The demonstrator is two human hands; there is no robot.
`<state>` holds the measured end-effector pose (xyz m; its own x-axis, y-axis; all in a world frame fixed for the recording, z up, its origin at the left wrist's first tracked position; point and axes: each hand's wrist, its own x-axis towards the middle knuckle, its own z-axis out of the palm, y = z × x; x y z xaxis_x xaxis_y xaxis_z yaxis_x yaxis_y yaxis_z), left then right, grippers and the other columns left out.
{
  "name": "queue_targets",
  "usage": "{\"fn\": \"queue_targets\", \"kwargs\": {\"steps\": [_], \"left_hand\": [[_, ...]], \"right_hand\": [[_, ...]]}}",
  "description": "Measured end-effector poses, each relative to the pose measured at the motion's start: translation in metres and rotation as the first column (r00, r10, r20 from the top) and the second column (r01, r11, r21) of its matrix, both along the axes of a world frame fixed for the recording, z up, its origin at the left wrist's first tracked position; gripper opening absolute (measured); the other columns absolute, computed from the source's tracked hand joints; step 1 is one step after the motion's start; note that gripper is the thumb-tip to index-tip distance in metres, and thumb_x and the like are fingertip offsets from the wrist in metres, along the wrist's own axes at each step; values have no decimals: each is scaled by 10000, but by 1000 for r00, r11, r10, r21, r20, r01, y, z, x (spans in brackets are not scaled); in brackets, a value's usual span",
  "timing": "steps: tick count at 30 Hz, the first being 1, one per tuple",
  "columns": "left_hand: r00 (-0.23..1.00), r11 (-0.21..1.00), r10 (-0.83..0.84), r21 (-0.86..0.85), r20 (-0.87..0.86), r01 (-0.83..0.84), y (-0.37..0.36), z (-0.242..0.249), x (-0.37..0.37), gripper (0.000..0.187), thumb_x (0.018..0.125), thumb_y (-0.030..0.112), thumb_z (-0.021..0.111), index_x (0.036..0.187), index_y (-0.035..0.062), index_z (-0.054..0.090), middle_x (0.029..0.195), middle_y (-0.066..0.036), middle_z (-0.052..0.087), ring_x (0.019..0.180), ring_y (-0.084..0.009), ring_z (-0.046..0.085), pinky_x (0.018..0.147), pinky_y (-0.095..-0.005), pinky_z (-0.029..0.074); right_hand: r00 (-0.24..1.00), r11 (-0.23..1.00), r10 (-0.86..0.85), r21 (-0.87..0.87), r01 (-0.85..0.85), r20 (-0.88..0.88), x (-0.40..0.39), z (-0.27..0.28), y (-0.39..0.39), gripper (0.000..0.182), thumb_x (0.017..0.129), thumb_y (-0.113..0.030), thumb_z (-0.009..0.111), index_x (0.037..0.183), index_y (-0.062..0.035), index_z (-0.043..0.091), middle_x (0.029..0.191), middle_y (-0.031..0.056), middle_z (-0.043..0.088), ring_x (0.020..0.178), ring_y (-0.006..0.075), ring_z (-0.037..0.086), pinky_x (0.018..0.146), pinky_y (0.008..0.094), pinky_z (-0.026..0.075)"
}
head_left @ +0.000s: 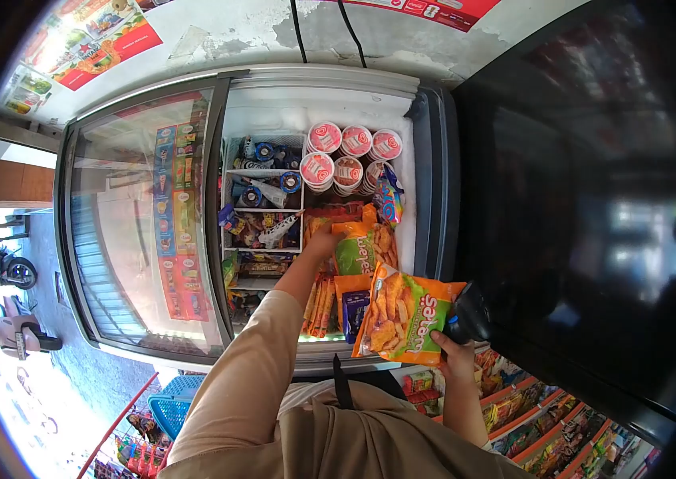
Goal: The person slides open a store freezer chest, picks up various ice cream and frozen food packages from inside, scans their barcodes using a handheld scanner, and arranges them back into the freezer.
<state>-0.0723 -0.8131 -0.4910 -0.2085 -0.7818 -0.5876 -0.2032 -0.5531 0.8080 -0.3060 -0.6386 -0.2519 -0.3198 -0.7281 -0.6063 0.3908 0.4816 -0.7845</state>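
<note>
In the head view, my left hand [323, 242] reaches into the open half of a chest freezer [318, 76]. Its fingers are closed at the edge of an orange and green bag of frozen breaded food [358, 254], one of several orange bags there. At the near rim, my right hand [457, 358] grips the lower edge of a second such bag [408, 313], labelled "salam", thumb in front and the other fingers partly hidden. A black object with a blue spot [472, 313] is beside that bag; I cannot make out its kind.
Ice cream cups [324, 137] stand stacked at the freezer's far right. White wire dividers hold ice cream cones [272, 194] at left. A sliding glass lid [142, 223] covers the left half. A black panel [585, 207] rises at right. A blue basket [174, 405] and snack shelves [517, 399] are nearby.
</note>
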Motion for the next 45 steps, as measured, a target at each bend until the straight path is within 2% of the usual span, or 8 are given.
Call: {"fn": "queue_targets", "kwargs": {"steps": [3, 10, 12, 16, 29, 31, 36, 45], "left_hand": [[866, 915, 401, 175, -299, -364, -1, 4, 12, 294, 877, 177, 565, 1122, 19, 534, 1020, -81, 609, 875, -171, 586, 729, -299, 459], [785, 895, 446, 241, -431, -376, 24, 69, 33, 328, 892, 236, 564, 1160, 54, 510, 1068, -68, 582, 1011, -158, 531, 843, -289, 413], [240, 809, 577, 587, -780, -37, 41, 110, 36, 418, 891, 254, 570, 1234, 60, 432, 1099, -62, 573, 1061, -172, 526, 904, -302, 404], [813, 943, 331, 193, -479, -270, 55, 119, 46, 545, 820, 87, 648, 1276, 45, 354, 1108, -84, 575, 1028, -193, 567, 869, -313, 469], [941, 972, 197, -70, -274, -224, 18, 11, 42, 581, 835, 149, 649, 1313, 54, 332, 1061, -93, 595, 955, -218, 584, 840, -317, 452], [985, 980, -58, -179, 162, 87, 12, 24, 48, 636, 790, 127, 675, 1319, 52, 331, 1197, -158, 513, 1083, -302, 526, 866, -336, 448], [771, 841, 144, -488, 620, 235, 29, 74, 20, 804, 740, 105, 684, 1396, 79, 220, 1412, -199, 211, 1262, -367, 322, 985, -398, 348], [800, 731, 57, -570, 597, 374, 54, 2, 14, 957, 813, 410, 608, 1434, 18, -6, 1478, -249, -68, 1370, -411, -58, 1098, -481, 58]], "right_hand": [[1000, 1000, 16, -20, -16, -23, 4, 4, -4, 584, 667, 132, 695, 1189, -22, 482, 1149, 78, 536, 1056, 208, 531, 905, 330, 456], [994, 984, 98, -143, -103, -38, 37, -19, -55, 586, 676, 110, 703, 1204, -16, 484, 1176, 87, 532, 1087, 198, 517, 931, 330, 434], [972, 952, 224, -197, -234, -73, 45, -46, -74, 591, 678, 57, 737, 1209, -28, 493, 1181, 76, 539, 1084, 170, 517, 926, 310, 423], [908, 900, 388, -147, -410, -155, 59, -72, -111, 526, 701, -62, 768, 1170, -32, 532, 1126, 58, 579, 1050, 143, 531, 895, 289, 425], [592, 704, 622, 35, -709, -512, 77, -154, -159, 457, 723, -133, 759, 1127, -35, 568, 1031, 56, 644, 846, 138, 606, 775, 290, 469], [588, 657, 732, 125, -744, -343, 73, -177, -162, 473, 705, -167, 774, 1121, -50, 581, 1026, 56, 649, 876, 155, 607, 797, 294, 459], [458, 560, 819, 309, -769, -344, 81, -174, -166, 404, 734, -208, 744, 1085, -65, 606, 993, 57, 663, 915, 149, 608, 826, 292, 447], [700, 714, 700, 122, -690, -142, 71, -179, -162, 378, 791, -106, 668, 1138, -38, 536, 985, 83, 660, 845, 174, 652, 620, 267, 526]]}}
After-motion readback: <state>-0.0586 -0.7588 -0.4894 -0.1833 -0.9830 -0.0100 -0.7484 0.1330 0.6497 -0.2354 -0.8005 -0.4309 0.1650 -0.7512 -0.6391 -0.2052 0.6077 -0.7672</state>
